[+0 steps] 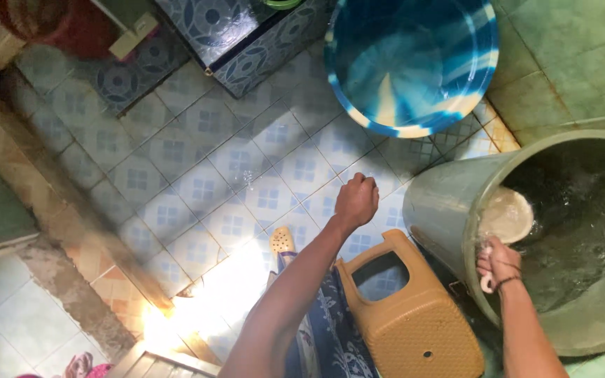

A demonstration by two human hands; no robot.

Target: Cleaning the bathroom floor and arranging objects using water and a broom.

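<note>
My right hand (498,262) grips the handle of a pale plastic dipper (507,215), which is inside the large grey-green bucket (442,210) at the right, over the dark water (568,238). My left hand (356,201) is closed in a fist, held out above the wet blue-patterned floor tiles (197,182), with nothing seen in it. A tan plastic stool (414,322) stands between my arms, just left of the bucket.
A blue-and-white swirled basin (411,63) stands at the top. A pale sandal (282,241) lies on the tiles by my patterned garment (327,329). A tiled ledge (246,35) is at the top centre, a red container (57,24) at top left, a raised threshold (50,210) at the left.
</note>
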